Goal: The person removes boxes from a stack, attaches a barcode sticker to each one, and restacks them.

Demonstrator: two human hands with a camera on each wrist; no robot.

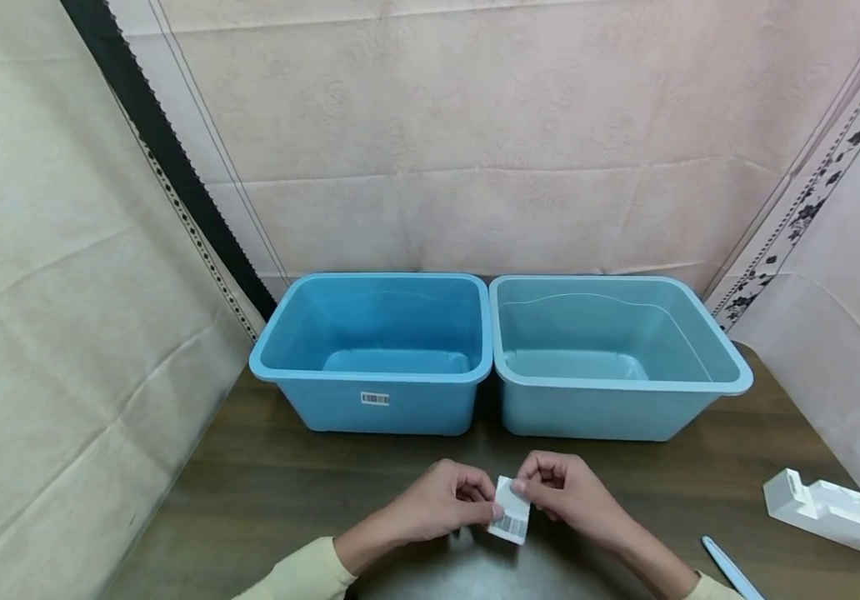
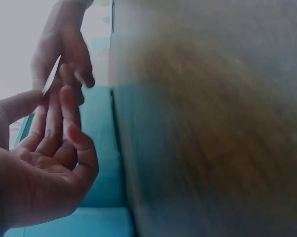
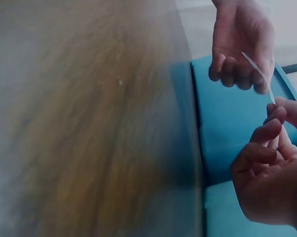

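Between both hands, above the dark wooden table, is a small white barcode label (image 1: pixel 509 511), seen face-up in the head view. My left hand (image 1: pixel 445 502) pinches its lower left edge between thumb and fingers. At the upper right corner, my right hand (image 1: pixel 567 493) pinches it between thumb and forefinger. Edge-on, the label (image 2: pixel 52 75) shows as a thin sliver in the left wrist view. It looks like a thin line in the right wrist view too, running from the left fingers to the right fingertips.
A blue tub (image 1: pixel 385 408) with a barcode sticker stands behind the hands, beside a paler teal tub (image 1: pixel 587 414). On the right lie a white box-like holder (image 1: pixel 835 512) and a light-blue slim object (image 1: pixel 730 567). Cloth hangs around the table (image 1: pixel 250 500).
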